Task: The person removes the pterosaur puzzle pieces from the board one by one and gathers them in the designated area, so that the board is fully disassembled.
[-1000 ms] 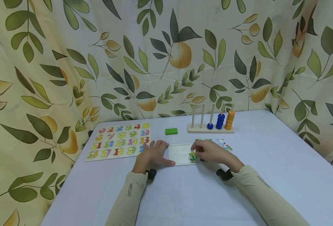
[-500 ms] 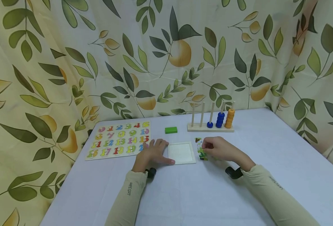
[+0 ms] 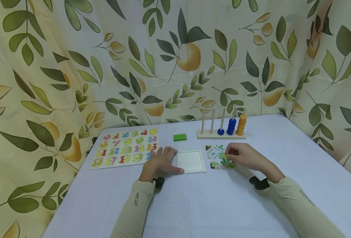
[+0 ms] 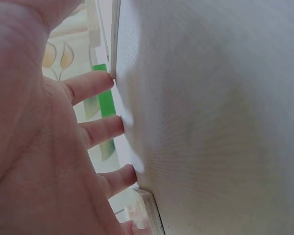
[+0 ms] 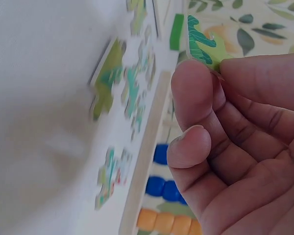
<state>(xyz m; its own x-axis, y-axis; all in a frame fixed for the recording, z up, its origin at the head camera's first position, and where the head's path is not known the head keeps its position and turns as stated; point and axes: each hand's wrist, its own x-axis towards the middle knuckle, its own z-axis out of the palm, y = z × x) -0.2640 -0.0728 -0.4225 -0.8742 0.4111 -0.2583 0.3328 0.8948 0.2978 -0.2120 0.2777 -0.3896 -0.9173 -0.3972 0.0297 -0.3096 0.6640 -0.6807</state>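
My right hand (image 3: 245, 156) pinches a green puzzle piece (image 5: 202, 45) between thumb and fingertip, above several loose jigsaw pieces (image 3: 214, 165) on the white cloth. In the right wrist view the pinched piece shows a darker green pattern, and more pieces (image 5: 108, 81) lie below it. My left hand (image 3: 163, 162) rests with spread fingers at the left side of a shallow white puzzle tray (image 3: 204, 162), its thumb at the tray's near left corner. The tray's inside is bare. In the left wrist view the fingertips (image 4: 118, 125) press down on the cloth.
A number board (image 3: 120, 152) lies to the left, partly behind the left hand. Behind the tray sits a green block (image 3: 179, 137). An abacus (image 3: 205, 135) with blue and orange beads on upright pegs stands at the back right. A patterned curtain (image 3: 175, 82) hangs behind the table.
My right hand has moved right, away from the tray's right edge to over the loose pieces, carrying the puzzle piece. More of the loose pieces now show. The left hand stays put.
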